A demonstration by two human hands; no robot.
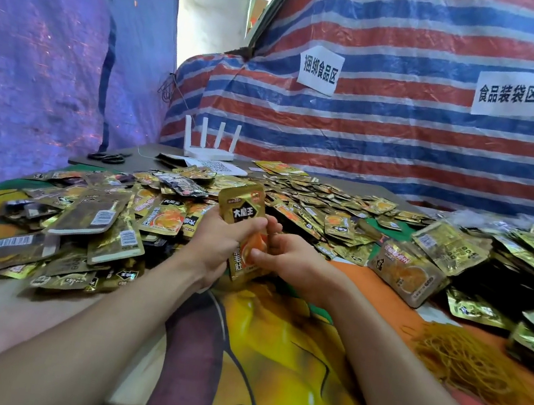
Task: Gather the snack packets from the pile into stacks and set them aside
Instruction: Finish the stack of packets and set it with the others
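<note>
Upright in front of me stands a small stack of gold snack packets [242, 207], and both hands hold it. My left hand [221, 244] grips its left side with the thumb across the front. My right hand [288, 257] pinches the lower right edge. A big loose pile of gold and black packets [101, 212] covers the table to the left and behind. Bundled stacks of packets [505, 269] lie at the right, with one bundle [407, 275] nearest my right hand.
A heap of yellow rubber bands [466, 364] lies at the right front. A white router [210, 145], papers [215, 167] and black scissors [109, 158] sit at the table's far end. Striped tarpaulin with two paper signs [507, 94] hangs behind. A colourful cloth [270, 359] covers the table.
</note>
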